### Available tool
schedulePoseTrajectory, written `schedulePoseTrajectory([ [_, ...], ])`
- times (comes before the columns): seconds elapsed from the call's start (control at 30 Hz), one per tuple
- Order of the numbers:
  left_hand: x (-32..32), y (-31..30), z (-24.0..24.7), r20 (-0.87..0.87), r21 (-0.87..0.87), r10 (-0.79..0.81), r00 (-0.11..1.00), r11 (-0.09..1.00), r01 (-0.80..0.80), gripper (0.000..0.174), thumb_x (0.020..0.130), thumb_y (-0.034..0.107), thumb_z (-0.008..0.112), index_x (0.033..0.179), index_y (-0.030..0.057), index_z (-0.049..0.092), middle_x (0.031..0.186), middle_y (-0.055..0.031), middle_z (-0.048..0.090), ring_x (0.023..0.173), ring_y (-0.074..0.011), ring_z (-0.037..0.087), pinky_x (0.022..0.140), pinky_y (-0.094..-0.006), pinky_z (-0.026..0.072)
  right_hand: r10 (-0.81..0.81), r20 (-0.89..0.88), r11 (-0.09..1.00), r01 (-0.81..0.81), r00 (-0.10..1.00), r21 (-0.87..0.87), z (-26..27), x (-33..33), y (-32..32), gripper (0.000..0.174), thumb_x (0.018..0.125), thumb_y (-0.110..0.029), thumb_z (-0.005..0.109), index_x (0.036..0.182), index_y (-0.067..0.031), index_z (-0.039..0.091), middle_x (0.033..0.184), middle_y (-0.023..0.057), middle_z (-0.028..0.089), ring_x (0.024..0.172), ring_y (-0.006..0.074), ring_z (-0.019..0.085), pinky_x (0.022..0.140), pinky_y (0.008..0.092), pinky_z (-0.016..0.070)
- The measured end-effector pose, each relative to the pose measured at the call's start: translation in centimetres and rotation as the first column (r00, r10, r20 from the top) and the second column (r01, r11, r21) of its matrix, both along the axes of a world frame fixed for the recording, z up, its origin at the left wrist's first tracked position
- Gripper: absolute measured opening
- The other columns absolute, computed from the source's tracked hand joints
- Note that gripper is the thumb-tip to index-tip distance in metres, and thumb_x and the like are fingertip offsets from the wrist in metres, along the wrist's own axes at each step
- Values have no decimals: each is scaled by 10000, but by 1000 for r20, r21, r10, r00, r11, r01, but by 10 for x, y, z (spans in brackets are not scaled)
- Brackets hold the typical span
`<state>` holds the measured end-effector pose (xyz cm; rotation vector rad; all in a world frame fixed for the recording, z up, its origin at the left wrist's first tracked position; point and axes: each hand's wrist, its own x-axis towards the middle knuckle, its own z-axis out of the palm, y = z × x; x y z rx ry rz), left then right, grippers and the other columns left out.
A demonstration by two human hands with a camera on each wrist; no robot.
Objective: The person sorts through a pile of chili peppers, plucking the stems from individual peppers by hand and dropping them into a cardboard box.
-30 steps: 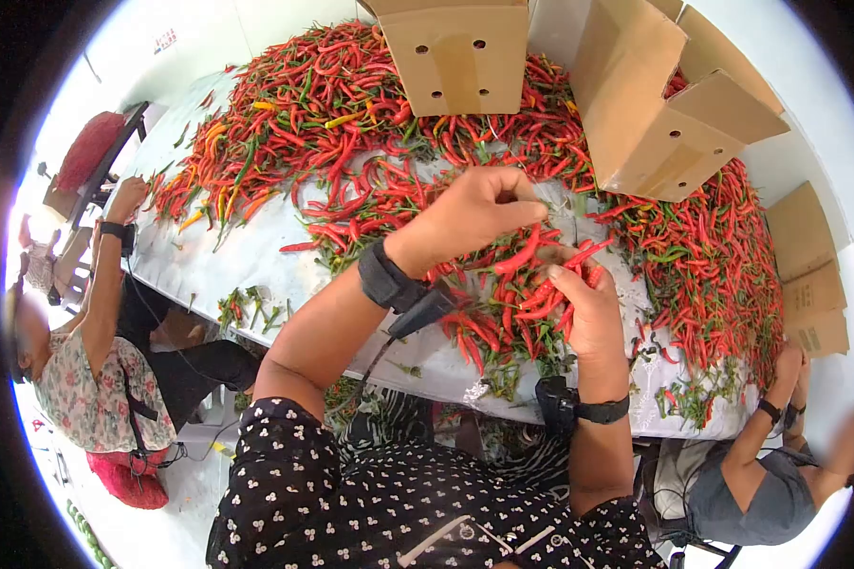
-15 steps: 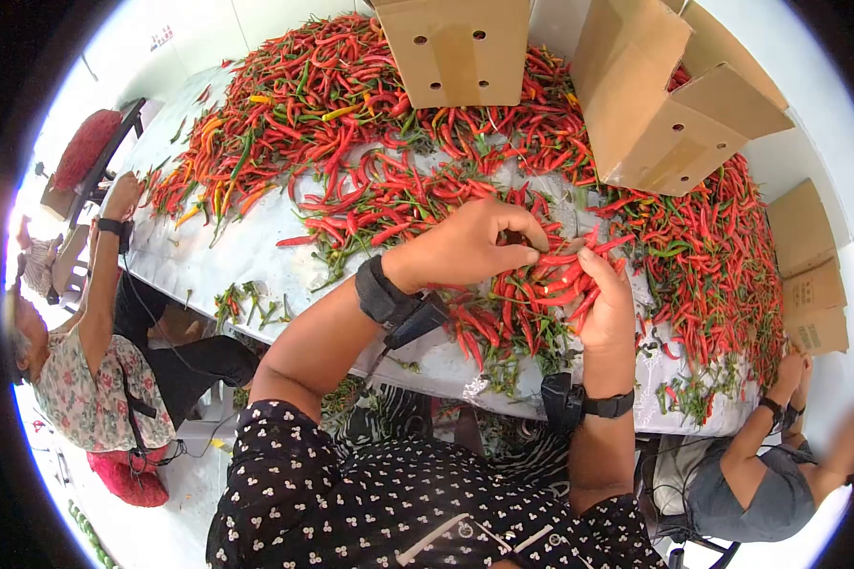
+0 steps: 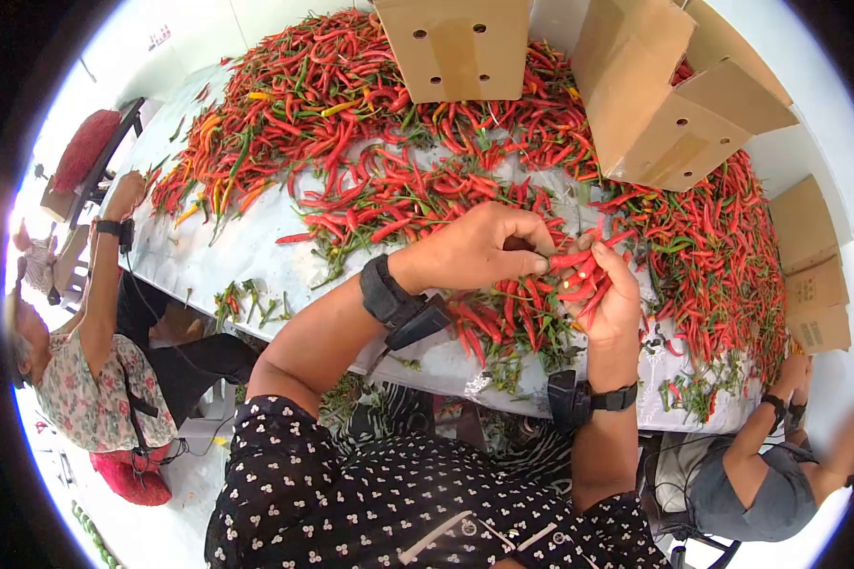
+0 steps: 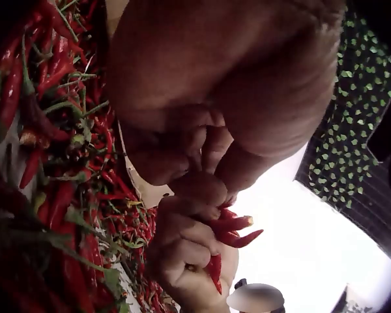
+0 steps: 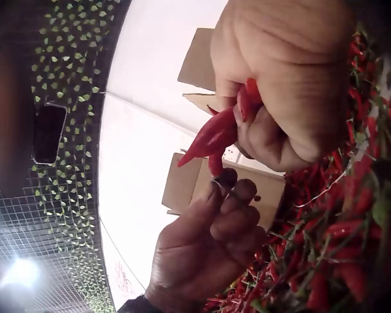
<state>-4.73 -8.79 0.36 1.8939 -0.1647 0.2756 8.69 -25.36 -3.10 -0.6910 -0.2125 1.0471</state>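
In the head view, the right hand (image 3: 615,299) grips several red chillies (image 3: 584,280), some with pale cut ends. The left hand (image 3: 479,248) meets it from the left, thumb and fingers pinched at the end of one chilli. From the right wrist, the left hand (image 5: 205,244) pinches a thin green stem at the end of a red chilli (image 5: 215,163), whose fellows stick out of the right hand (image 5: 287,85). In the left wrist view, chillies (image 4: 238,231) poke out beside the touching fingers. Loose chillies (image 3: 503,318) lie beneath both hands.
Heaps of red chillies (image 3: 304,95) cover the back and right of the table (image 3: 266,256). Cardboard boxes (image 3: 455,57) (image 3: 669,114) stand on the heaps. Small piles of green stems lie near the front edge. One person (image 3: 95,379) sits left, another (image 3: 759,474) right.
The left hand has come down from above the chillies to the right hand's fingers. The right hand has shifted slightly to the right, still holding its chillies.
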Motion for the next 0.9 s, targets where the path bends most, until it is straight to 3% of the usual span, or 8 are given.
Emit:
schedulePoseTrajectory([
  [0.13, -1, -2, 4, -57, -18, 96, 994, 995, -97, 108, 809, 70, 607, 877, -12, 589, 768, -22, 593, 715, -64, 518, 630, -252, 435, -135, 99, 990, 137, 986, -23, 10, -14, 6, 141, 832, -99, 569, 938, -5, 568, 842, 90, 619, 724, 171, 613, 657, 309, 517],
  [0.2, -2, -3, 5, -57, 21, 138, 989, 990, -137, 106, 804, 71, 610, 864, -14, 588, 751, -30, 592, 697, -67, 515, 612, -256, 434, -254, 299, 961, 276, 920, -30, 16, -20, 7, 120, 826, -78, 564, 920, -4, 575, 833, 72, 613, 714, 149, 601, 656, 294, 504],
  [0.33, 3, -3, -2, 25, 89, 262, 965, 961, -263, 99, 783, 64, 613, 831, -21, 599, 724, -66, 604, 677, -93, 547, 611, -269, 451, -319, 367, 934, 355, 874, -33, 23, -30, 9, 111, 817, -63, 567, 910, -4, 583, 817, 51, 602, 706, 128, 588, 647, 272, 489],
  [0.4, 3, 0, -9, 65, 94, 322, 945, 940, -327, 96, 776, 62, 614, 818, -23, 602, 722, -76, 611, 676, -104, 561, 613, -274, 457, -314, 523, 923, 385, 792, -30, 30, -36, 5, 163, 820, -71, 556, 964, 4, 556, 857, 82, 605, 714, 131, 591, 632, 251, 497],
  [0.53, 6, 14, -12, 76, 93, 372, 925, 921, -378, 94, 759, 61, 617, 804, -21, 609, 740, -82, 624, 700, -129, 589, 637, -282, 470, -468, 488, 848, 529, 737, 15, 40, -34, -13, 148, 796, -65, 593, 937, -24, 581, 778, 27, 588, 624, 83, 556, 521, 215, 455],
  [0.7, 11, 19, -22, 152, 91, 333, 931, 933, -349, 120, 733, 81, 632, 787, -23, 608, 721, -115, 631, 656, -168, 608, 608, -294, 484, -586, 622, 696, 715, 519, 59, 46, -14, -95, 191, 828, -151, 573, 978, -34, 574, 731, 39, 596, 559, 103, 563, 392, 185, 368],
  [0.77, 12, 19, -25, 83, 71, 283, 956, 955, -289, 133, 735, 89, 626, 807, -23, 608, 742, -120, 640, 678, -175, 616, 630, -302, 487, -581, 657, 532, 835, 479, -139, 52, -17, -143, 207, 839, -180, 568, 970, -20, 576, 729, 56, 603, 570, 102, 568, 407, 191, 411],
  [0.9, 5, 10, -18, 13, 162, 169, 986, 972, -169, 168, 727, 101, 611, 849, -15, 607, 768, -130, 640, 715, -210, 622, 675, -320, 485, -622, 617, 562, 824, 482, -77, 23, -9, -260, 195, 858, -200, 557, 899, -10, 572, 745, 86, 619, 575, 113, 581, 448, 204, 475],
])
